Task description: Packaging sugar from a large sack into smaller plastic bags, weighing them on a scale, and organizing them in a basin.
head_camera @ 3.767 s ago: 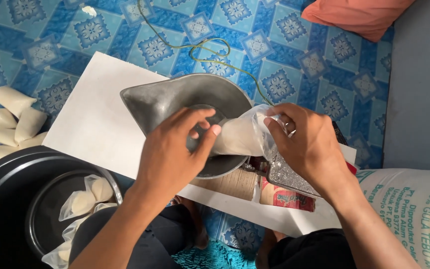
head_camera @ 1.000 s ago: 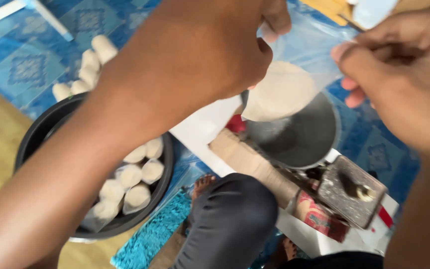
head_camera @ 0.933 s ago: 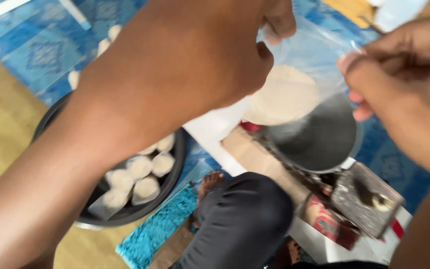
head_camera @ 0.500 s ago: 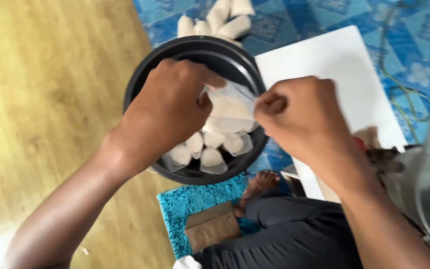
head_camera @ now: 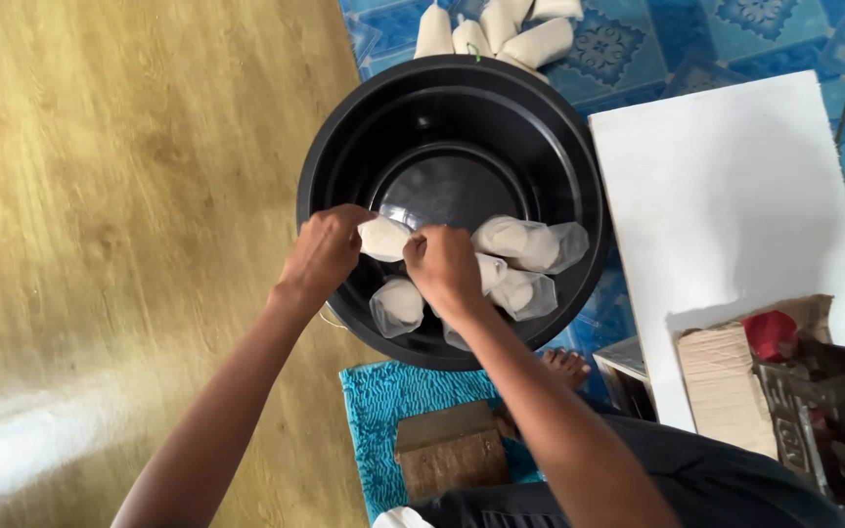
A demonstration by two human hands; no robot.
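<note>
Your left hand (head_camera: 323, 256) and right hand (head_camera: 444, 269) meet over the near side of a round basin (head_camera: 344, 147), holding a small filled bag (head_camera: 384, 238) between them. More filled bags (head_camera: 520, 264) lie inside, right of your hands. Beyond the basin lies another pile of bags (head_camera: 501, 29). A flat board (head_camera: 735, 196) lies to its right.

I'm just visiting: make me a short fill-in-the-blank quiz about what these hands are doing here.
1. Both hands hold a small white packet over a round ____ basin.
2. The basin stands partly on a bare ____ floor.
3. A flat ____ board lies to the basin's right.

Missing words: black; wooden; white
</note>
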